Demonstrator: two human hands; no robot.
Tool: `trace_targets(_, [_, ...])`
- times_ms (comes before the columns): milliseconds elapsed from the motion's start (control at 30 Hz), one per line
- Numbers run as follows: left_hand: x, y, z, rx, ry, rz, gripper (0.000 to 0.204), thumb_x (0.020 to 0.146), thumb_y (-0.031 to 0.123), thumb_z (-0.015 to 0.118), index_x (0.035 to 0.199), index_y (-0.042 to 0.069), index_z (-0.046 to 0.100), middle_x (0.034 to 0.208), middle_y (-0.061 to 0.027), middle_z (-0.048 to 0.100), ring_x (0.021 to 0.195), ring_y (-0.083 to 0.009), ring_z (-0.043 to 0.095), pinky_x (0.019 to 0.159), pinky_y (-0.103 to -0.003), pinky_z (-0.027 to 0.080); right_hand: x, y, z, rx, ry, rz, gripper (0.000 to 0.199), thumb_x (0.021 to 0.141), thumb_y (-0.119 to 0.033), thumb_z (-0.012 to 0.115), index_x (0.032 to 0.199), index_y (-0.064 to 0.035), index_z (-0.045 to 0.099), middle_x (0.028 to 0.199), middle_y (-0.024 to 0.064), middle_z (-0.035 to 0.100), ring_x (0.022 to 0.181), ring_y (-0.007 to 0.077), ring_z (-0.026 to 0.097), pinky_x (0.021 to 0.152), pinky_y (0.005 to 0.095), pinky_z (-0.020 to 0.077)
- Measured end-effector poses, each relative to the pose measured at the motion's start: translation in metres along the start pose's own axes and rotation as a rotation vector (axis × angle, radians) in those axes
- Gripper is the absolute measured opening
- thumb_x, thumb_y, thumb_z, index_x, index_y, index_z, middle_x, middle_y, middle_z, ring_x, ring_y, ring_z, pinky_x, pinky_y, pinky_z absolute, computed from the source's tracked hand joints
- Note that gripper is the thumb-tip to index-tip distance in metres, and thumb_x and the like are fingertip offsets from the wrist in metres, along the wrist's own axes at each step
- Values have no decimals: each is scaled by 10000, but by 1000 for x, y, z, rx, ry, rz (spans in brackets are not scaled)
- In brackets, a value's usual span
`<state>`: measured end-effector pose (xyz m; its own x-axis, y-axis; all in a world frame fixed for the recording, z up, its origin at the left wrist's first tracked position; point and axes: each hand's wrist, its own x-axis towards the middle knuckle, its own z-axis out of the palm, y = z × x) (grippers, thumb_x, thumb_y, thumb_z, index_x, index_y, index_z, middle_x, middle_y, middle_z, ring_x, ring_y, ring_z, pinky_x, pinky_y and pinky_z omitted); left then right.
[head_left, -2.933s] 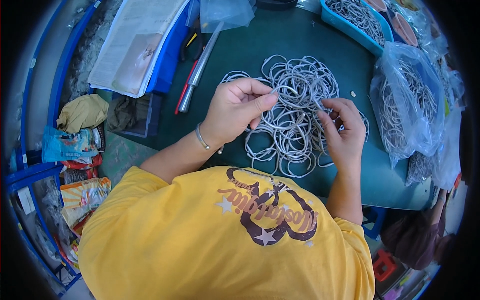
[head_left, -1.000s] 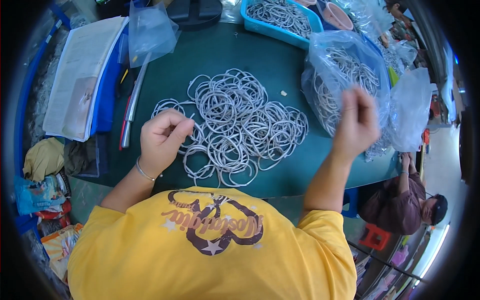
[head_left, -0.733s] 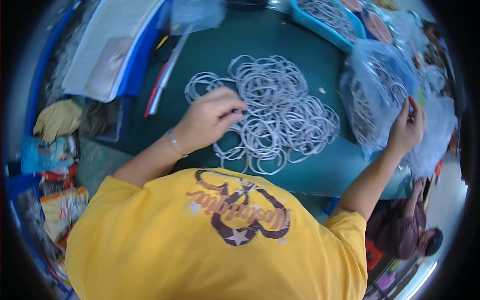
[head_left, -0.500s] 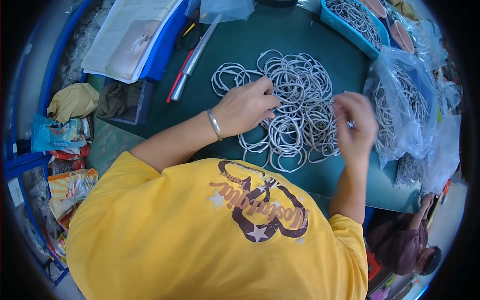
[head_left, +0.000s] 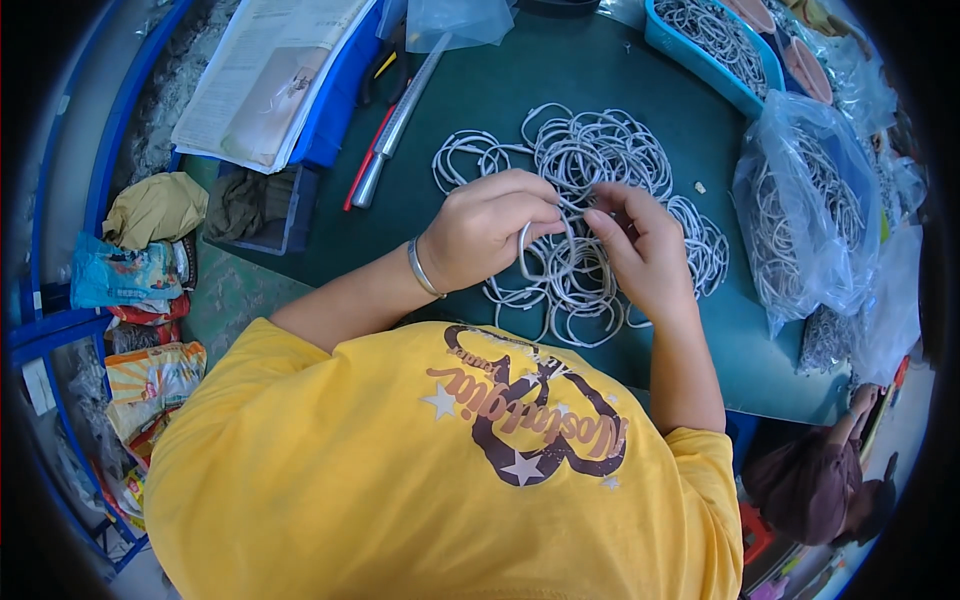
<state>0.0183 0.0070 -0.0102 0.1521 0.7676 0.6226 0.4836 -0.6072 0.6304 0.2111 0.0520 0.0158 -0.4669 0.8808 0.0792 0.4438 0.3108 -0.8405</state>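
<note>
A heap of thin silver-grey bangles (head_left: 605, 150) lies on the green table in front of me. Over its near part, my left hand (head_left: 490, 225) is closed on one bangle (head_left: 523, 250), whose curve hangs below the fingers. My right hand (head_left: 645, 245) comes in from the other side, thumb and fingers pinched at what looks like the same bangle, close to the left fingertips. The exact spot of contact is partly hidden by the fingers. A wide metal bracelet (head_left: 422, 268) sits on my left wrist.
A tapered metal rod (head_left: 400, 120) and a red stick (head_left: 368, 160) lie left of the heap. Papers (head_left: 265, 80) rest on a blue bin. At right are a turquoise tray (head_left: 715, 60) and a clear bag (head_left: 810, 210), both holding bangles. Another person (head_left: 815, 480) is at lower right.
My right hand has moved left from the heap's right side to meet my left hand. A bangle now shows in my left fingers. Some bangles at the right have shifted outward.
</note>
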Motion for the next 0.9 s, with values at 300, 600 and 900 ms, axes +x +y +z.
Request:
trace_targets(300, [7, -2, 1, -118, 129, -5, 164, 719, 15, 745, 850, 24, 647, 888, -111, 677, 785, -201, 663, 658, -246, 520, -16, -3, 6, 482, 12, 101, 164, 851, -67, 649, 994, 14, 645, 811, 35, 630, 721, 78, 570, 642, 205, 460])
trace_targets(600, [3, 11, 16, -557, 145, -351, 226, 812, -15, 665, 1026, -12, 591, 1016, -111, 631, 847, -149, 645, 701, -234, 520, -21, 0, 5, 629, 58, 155, 153, 820, 25, 657, 970, 41, 639, 845, 31, 616, 636, 54, 554, 551, 163, 447])
trace_targets(900, [3, 6, -2, -861, -67, -913, 235, 969, 193, 480, 953, -7, 602, 757, -43, 595, 601, -79, 554, 536, -182, 454, -27, 12, 1, 626, 313, -109, 117, 817, 75, 625, 931, 50, 622, 890, 88, 589, 660, 97, 602, 578, 181, 491])
